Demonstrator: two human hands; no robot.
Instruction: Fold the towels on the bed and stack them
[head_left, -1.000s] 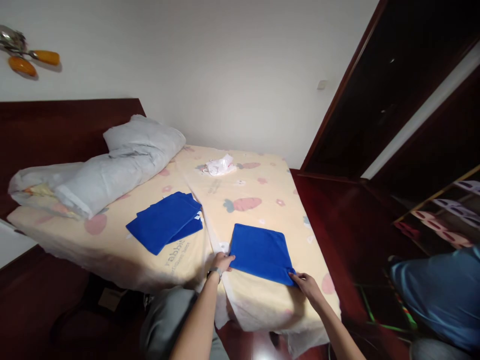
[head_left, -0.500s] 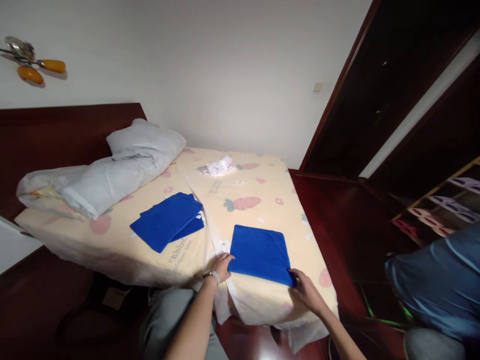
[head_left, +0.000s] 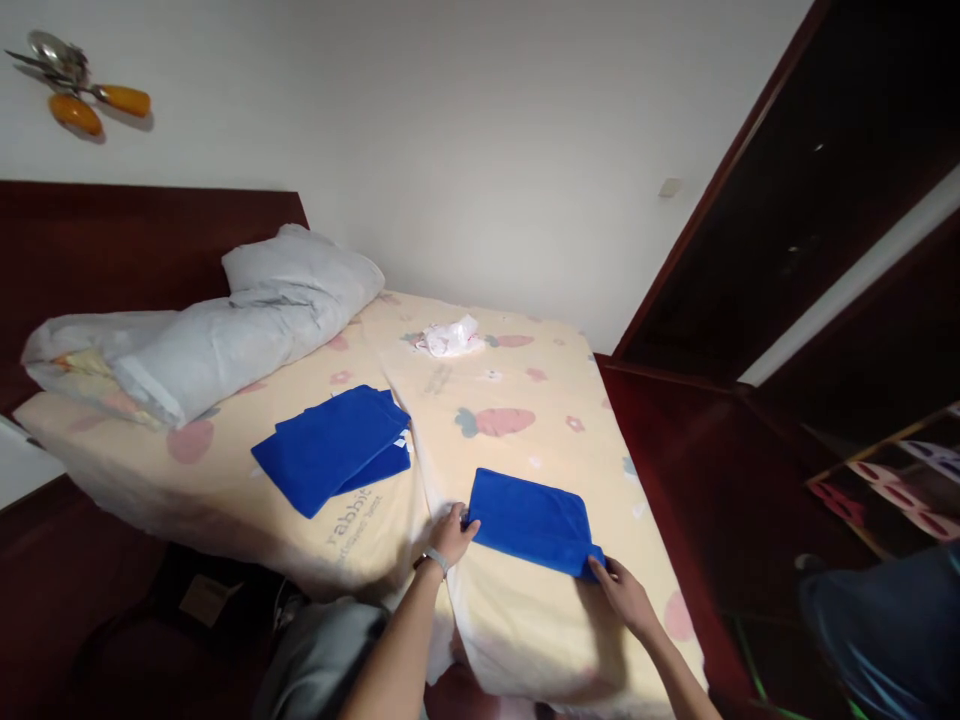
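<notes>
A blue towel [head_left: 534, 515] lies on the bed at the near right, its near edge turned over onto itself. My left hand [head_left: 453, 536] has closed its fingers on the towel's near left corner. At the near right corner, my right hand [head_left: 621, 592] pinches the folded edge, which is lifted slightly there. To the left, several more blue towels [head_left: 330, 445] lie in a loose, uneven stack, with white tags showing at its right side.
The bed [head_left: 495, 630] has a cream cover printed with carrots. A crumpled white plastic bag [head_left: 451, 337] rests toward its far side, and a grey quilt [head_left: 247, 330] is bunched by the headboard [head_left: 150, 240]. Slippers [head_left: 892, 490] sit on a rack at right, near a person in dark blue [head_left: 885, 620].
Both hands have moved the towel's near edge up and over, so the towel now looks narrower from front to back. The view has shifted slightly.
</notes>
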